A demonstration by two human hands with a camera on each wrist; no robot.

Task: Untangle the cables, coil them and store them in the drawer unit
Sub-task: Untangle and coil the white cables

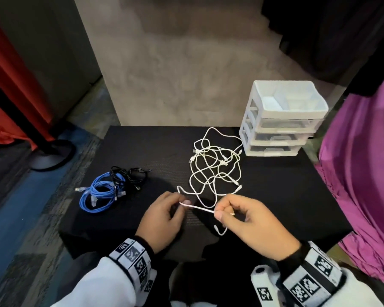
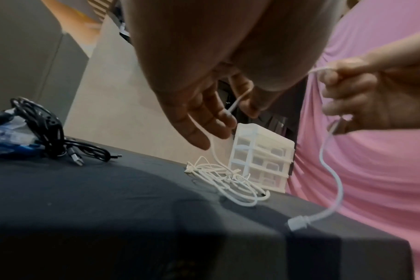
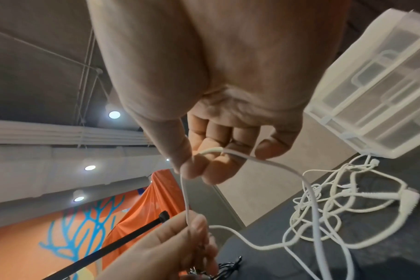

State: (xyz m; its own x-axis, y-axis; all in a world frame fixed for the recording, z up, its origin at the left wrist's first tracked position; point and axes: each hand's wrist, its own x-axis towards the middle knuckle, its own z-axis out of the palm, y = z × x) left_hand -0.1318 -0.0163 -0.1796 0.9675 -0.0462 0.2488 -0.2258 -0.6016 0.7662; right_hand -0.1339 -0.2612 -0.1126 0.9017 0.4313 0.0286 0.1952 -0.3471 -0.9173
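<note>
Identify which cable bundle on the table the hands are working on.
The white cable tangle beside the drawer unit: both the left hand and right hand pinch its strand. The blue and black bundles lie untouched.

A loose tangle of thin white cables (image 1: 215, 165) lies on the black table (image 1: 142, 151), just in front of the white translucent plastic three-drawer unit (image 1: 279, 120) at the far right, its drawers all closed. One white strand (image 1: 197, 208) is lifted off the table near the front edge, its plug end (image 2: 297, 223) hanging. Coiled blue cables (image 1: 98, 193) and black cables (image 1: 129, 173) rest together at the left.
</note>
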